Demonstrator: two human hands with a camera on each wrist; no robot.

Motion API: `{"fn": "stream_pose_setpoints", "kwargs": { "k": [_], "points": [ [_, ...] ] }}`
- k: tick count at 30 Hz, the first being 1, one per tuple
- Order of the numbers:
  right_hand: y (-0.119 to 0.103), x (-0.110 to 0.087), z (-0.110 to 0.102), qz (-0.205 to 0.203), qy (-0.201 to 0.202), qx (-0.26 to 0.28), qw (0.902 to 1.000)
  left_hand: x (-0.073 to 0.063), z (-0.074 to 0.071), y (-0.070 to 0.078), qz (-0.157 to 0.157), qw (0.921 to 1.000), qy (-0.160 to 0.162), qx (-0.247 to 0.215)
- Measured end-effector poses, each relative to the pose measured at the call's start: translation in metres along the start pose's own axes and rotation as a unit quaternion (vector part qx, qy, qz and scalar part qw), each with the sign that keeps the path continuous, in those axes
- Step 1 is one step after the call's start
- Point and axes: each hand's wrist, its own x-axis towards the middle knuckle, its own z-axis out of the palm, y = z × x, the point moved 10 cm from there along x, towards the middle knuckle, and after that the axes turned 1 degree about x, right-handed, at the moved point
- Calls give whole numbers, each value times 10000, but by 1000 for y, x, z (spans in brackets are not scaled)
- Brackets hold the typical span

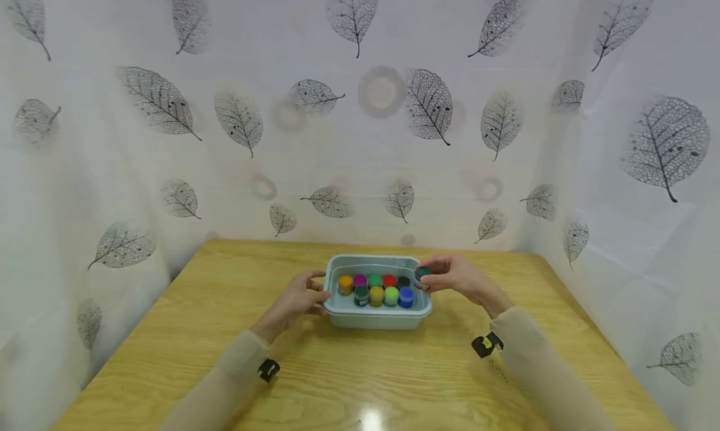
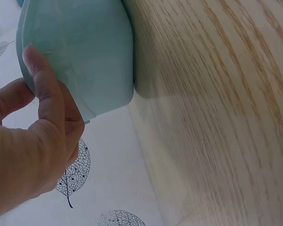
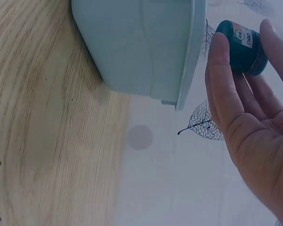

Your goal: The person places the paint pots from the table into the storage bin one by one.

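A pale blue-green plastic bin (image 1: 371,322) stands on the wooden table, with several small paint jars inside, among them an orange jar (image 1: 345,285), a red jar (image 1: 389,282) and a blue jar (image 1: 406,297). My left hand (image 1: 295,301) grips the bin's left end, thumb and fingers at the rim (image 2: 26,61). Between thumb and fingertips, my right hand (image 1: 458,278) pinches a dark teal paint jar (image 3: 245,47) with a white label. That jar is held above the rim at the bin's right end, tilted in the right wrist view.
The wooden table (image 1: 225,343) reaches back to a white curtain (image 1: 349,156) printed with dark leaves, which also hangs along both sides. Each wrist wears a small black device, such as the right one (image 1: 487,344).
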Motion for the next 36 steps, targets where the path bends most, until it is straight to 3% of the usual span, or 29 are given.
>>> {"fn": "stream_pose_setpoints", "kwargs": {
  "k": [15,19,28,36],
  "points": [
    [-8,25,67,-174,-697,-180,9973,-3,0,0,-53,9999,75,68],
    [-12,30,79,-365,-551,-378,9971,-3,1,1,-42,10000,55,37],
    [-19,45,101,-578,74,-1687,9839,0,0,-1,-53,9999,90,93],
    [-21,62,122,-668,-92,-1940,9787,1,1,0,-39,10000,24,70]
  ]
}}
